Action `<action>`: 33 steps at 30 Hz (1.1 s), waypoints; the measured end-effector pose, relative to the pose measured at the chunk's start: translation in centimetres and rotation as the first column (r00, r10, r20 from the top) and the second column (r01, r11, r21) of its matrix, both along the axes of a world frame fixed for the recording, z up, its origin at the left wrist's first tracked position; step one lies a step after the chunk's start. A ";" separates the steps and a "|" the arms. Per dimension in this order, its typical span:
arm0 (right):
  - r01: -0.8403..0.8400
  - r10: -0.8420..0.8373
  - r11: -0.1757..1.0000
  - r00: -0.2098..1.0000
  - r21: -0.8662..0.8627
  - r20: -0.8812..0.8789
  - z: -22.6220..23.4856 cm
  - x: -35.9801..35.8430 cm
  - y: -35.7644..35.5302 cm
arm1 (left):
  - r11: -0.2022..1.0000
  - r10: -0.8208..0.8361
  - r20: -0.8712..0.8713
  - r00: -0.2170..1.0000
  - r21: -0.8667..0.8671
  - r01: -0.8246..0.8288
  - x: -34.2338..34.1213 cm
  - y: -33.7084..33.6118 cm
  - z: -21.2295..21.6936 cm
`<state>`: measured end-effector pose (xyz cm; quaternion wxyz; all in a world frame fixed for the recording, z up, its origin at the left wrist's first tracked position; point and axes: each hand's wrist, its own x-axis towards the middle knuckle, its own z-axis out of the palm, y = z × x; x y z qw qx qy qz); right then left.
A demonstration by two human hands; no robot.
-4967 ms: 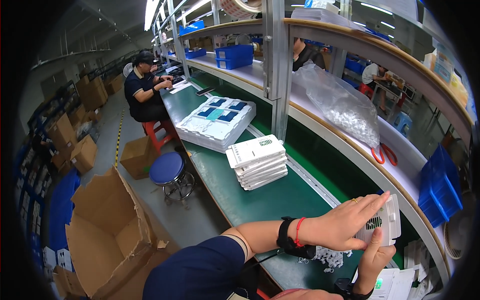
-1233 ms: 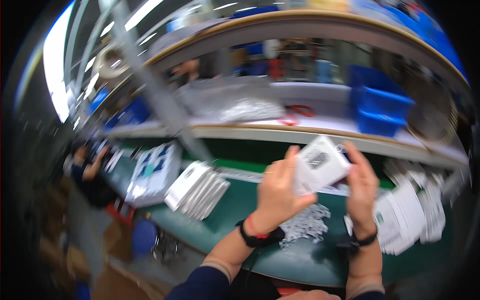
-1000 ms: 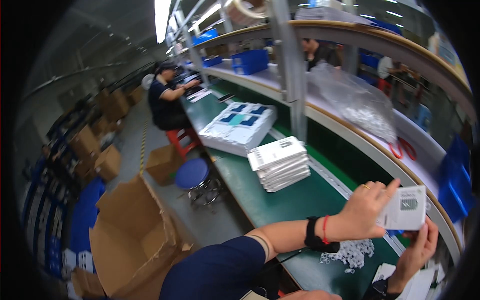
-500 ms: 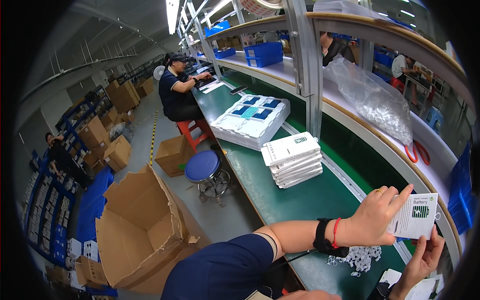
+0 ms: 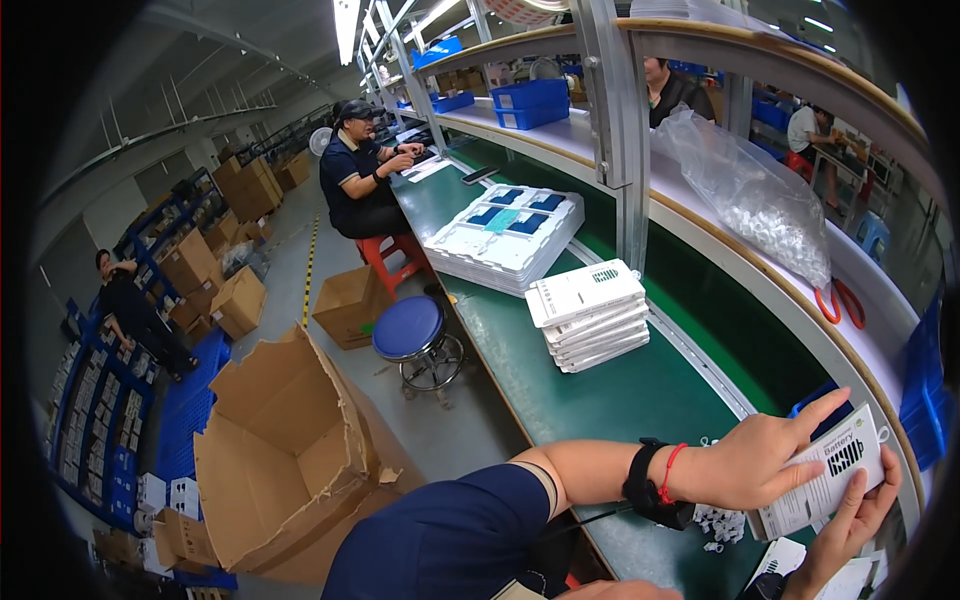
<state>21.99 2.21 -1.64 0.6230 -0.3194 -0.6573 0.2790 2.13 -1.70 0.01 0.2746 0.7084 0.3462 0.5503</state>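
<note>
Green bench (image 5: pixel 600 390) along factory line, white box stack (image 5: pixel 590 315) at mid-bench | left hand (image 5: pixel 755 460) and right hand (image 5: pixel 850 520) both up at far right, fingers pinching white flat pack (image 5: pixel 825 475) between them | small white parts (image 5: pixel 718 522) below.

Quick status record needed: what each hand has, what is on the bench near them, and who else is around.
left hand: grips the small white pack from its left side, index finger stretched along its top edge
right hand: supports the same pack from below
pack: flat, white, dark printed patch, held above the green bench
near the hands: small white parts lying on the bench
further along the bench: stack of white packs, stack of white trays
shelf above: clear bag of white parts, red scissors
floor: open cardboard box, blue stool
others: a seated person working further along the bench
</note>
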 end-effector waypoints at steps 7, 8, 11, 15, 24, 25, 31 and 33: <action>-0.067 0.067 0.998 0.998 -0.021 0.008 -0.1 0.3 -0.5 | 0.986 -0.163 0.140 0.977 0.063 0.155 -0.4 0.4 0.1; -0.064 0.064 0.998 0.998 -0.022 0.009 0.0 0.3 -0.6 | 0.986 -0.165 0.141 0.976 0.062 0.158 -0.4 0.4 0.1; -0.083 0.084 0.997 0.996 -0.002 0.023 0.1 0.1 -0.7 | 0.988 -0.153 0.109 0.982 0.011 0.153 -0.7 0.1 0.4; -0.101 0.102 0.995 0.994 -0.018 0.036 0.3 0.3 -1.0 | 0.970 -0.233 0.080 0.969 0.087 0.226 -0.9 0.7 0.1; -0.153 0.154 0.987 0.988 -0.047 0.022 0.2 0.5 -1.1 | 0.962 -0.259 0.042 0.965 0.096 0.254 -1.2 0.5 0.6; -0.146 0.147 0.989 0.988 -0.035 0.039 0.2 0.5 -1.1 | 0.959 -0.276 0.008 0.961 0.071 0.275 -1.4 0.5 0.7; -0.130 0.129 0.992 0.987 0.000 0.096 0.1 0.8 -1.0 | 0.962 -0.272 -0.024 0.962 0.031 0.273 -1.4 0.4 0.7; -0.124 0.122 0.992 0.986 0.015 0.111 0.1 0.9 -0.9 | 0.963 -0.259 -0.039 0.965 0.067 0.261 -1.4 0.5 0.6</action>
